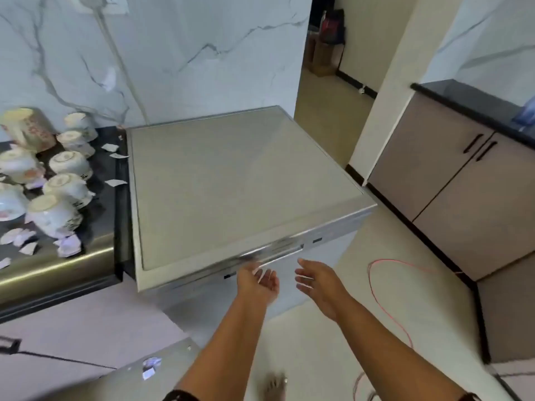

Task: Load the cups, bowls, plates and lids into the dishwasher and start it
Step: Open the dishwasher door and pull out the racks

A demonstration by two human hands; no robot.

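While dishwasher [231,183] is shut: hands empty below its handle [278,251].
Handle runs left-right, just ahead; left hand [257,280] nearer, right hand [315,282] beside it, both palm-up, fingers loose. Cups [68,163] upside down on table [100,204], far left.

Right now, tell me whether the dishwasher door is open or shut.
Shut: the dishwasher door sits flush under the top panel, no rack showing; left hand and right hand, open, are near its handle.

The dishwasher [246,192] handle [272,251] is blurred, so whether the left hand [257,282] touches it cannot be told; a bowl [8,202] on the desk [100,169] is cut off at the left edge; the cups' [68,188] print is unreadable; a foot [275,384] is smeared.
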